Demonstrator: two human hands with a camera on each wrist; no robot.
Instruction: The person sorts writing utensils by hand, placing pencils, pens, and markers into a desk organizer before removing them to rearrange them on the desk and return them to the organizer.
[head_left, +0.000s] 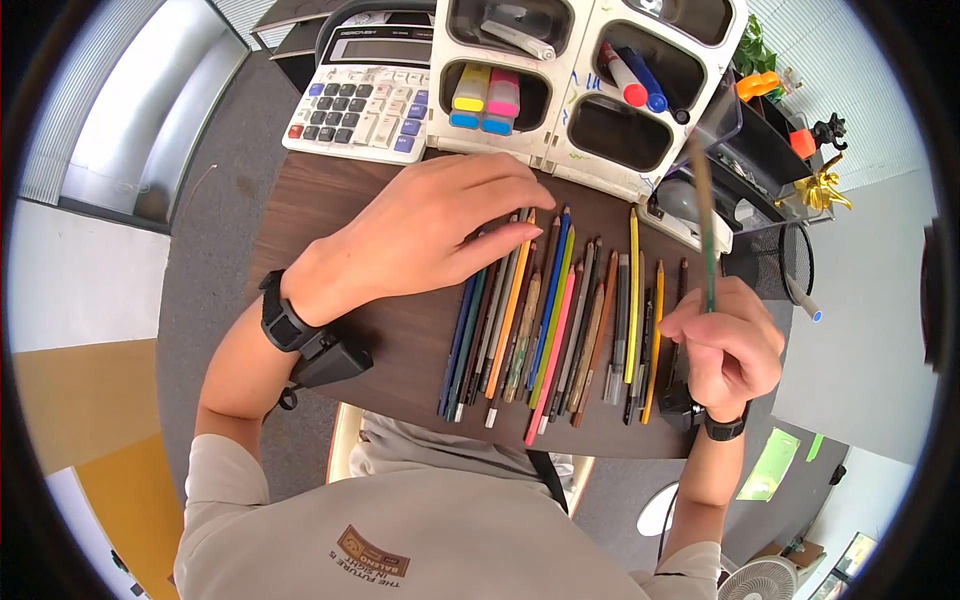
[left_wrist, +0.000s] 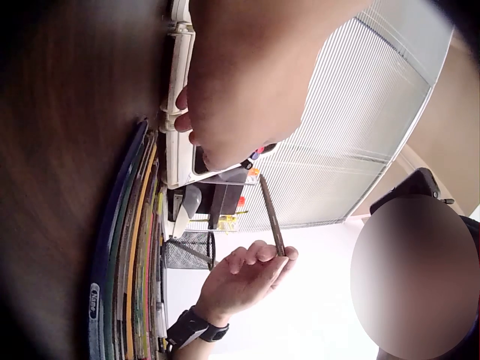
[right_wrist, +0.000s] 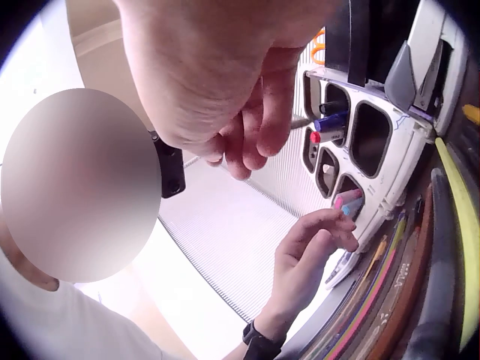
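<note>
Colored pencils and pens lie side by side on the dark wooden table, among them a yellow one and a pink one. My left hand hovers palm down at the upper ends of the left-hand pencils, fingers loosely bent and holding nothing. Off the right end of the row, my right hand pinches a slim greenish-brown pencil between thumb and fingers, raised and pointing away from me. The left wrist view shows this pencil above the table, gripped near its lower end by the right hand.
A white organizer with markers and highlighters stands at the back edge, beside a calculator on the left. At the right are a black mesh cup with a pen and a dark holder with small figurines.
</note>
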